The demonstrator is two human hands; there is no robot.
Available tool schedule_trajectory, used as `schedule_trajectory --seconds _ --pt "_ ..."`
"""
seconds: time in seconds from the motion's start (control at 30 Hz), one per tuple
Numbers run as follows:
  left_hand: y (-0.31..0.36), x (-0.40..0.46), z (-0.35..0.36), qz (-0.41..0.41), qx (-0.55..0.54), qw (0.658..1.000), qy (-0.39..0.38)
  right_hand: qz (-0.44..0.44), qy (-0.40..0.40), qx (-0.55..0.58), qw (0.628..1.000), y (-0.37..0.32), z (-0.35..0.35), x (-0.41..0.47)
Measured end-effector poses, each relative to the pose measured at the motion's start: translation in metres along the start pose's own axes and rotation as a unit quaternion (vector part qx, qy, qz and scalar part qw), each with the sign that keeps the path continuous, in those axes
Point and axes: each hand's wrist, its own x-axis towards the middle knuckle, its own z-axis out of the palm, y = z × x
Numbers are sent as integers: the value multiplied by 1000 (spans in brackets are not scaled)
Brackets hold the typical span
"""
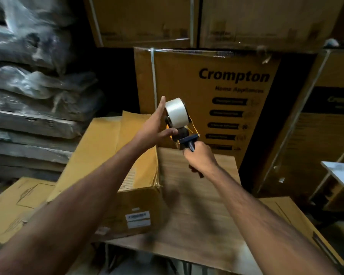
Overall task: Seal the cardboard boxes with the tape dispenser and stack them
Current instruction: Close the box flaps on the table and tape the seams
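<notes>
right hand grips tape dispenser; left hand spread

A big upright cardboard box is standing in the middle of the frame, and its front is showing the brand "Crompton" in bold black letters, upper right of centre. Just under that a smaller blurred line is reading roughly "Home Appliances". Below it a column of dark oval labels is running down the box face, but their wording is too blurred to read.

At the right edge of the frame another tall box is carrying the same brand, cut off to about "Crompt".

On the low box at lower centre, white stickers are showing what looks like a barcode and small print, none of it legible.
</notes>
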Motion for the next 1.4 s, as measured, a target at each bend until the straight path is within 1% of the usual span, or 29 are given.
schedule_trajectory --seconds 0.1,0.2,0.27,0.3,0.37,0.4,0.43,0.47,0.5,0.53,0.57,0.6,0.63,0.67,0.7,0.77,0.83,0.87,0.97,1.03,1.1,1.2,1.27,1.37,1.4 --pt "-4 4 -23 -10 43 996 77 -22 -31 -15 999 -28 11 1" --pt "-26 4 -38 -7 41 989 145 -45 -33 -71 996 -52 31 6" --pt "-42 5 -48 7 42 983 178 -57 -40 -74 995 -69 42 9" --pt "-52 7 -54 12 40 983 178 -60 -50 -69 995 -76 48 12" --pt "-76 14 -73 11 1 990 143 -61 -74 -38 995 -90 60 21" --pt "-88 19 -80 -5 -44 990 132 -59 -81 -14 995 -94 64 25" --pt "-97 23 -90 -42 -109 984 135 -57 -86 7 995 -102 73 30" --pt "-108 30 -96 -116 -177 965 152 -58 -85 19 995 -110 82 36" --pt "-119 35 -101 -210 -244 934 153 -59 -82 25 995 -118 91 40" --pt "-132 38 -102 -309 -306 892 126 -60 -81 36 994 -127 99 45" --pt "-144 39 -103 -375 -377 844 73 -60 -82 53 993 -135 108 50" --pt "-157 40 -104 -404 -455 794 9 -55 -86 76 992 -143 115 55" --pt "-168 42 -104 -403 -539 739 -35 -45 -93 100 990 -148 122 60" --pt "-181 45 -104 -390 -611 687 -55 -35 -99 120 987 -153 128 65" --pt "-194 50 -104 -372 -660 650 -62 -30 -103 133 985 -157 134 69" --pt "-215 61 -107 -355 -708 609 -51 -27 -100 157 982 -164 146 78" --pt "-235 75 -107 -359 -736 573 -44 -22 -93 180 979 -171 155 88" --pt "-246 82 -105 -363 -738 567 -46 -17 -91 190 977 -174 158 92" --pt "-268 99 -105 -394 -720 568 -67 -8 -86 202 976 -183 166 105" --pt "-275 107 -110 -402 -721 558 -85 -6 -83 205 975 -186 171 111" --pt "-282 112 -114 -393 -722 561 -102 -5 -77 207 975 -187 175 117" --pt "-293 120 -113 -362 -723 563 -170 -2 -73 205 976 -186 180 127" --pt "-301 123 -108 -372 -731 543 -177 3 -74 209 975 -185 183 134" --pt "-304 126 -103 -401 -757 496 -144 4 -78 215 974 -182 184 141" --pt "-303 126 -102 -407 -761 487 -131 5 -78 219 973 -181 183 142"
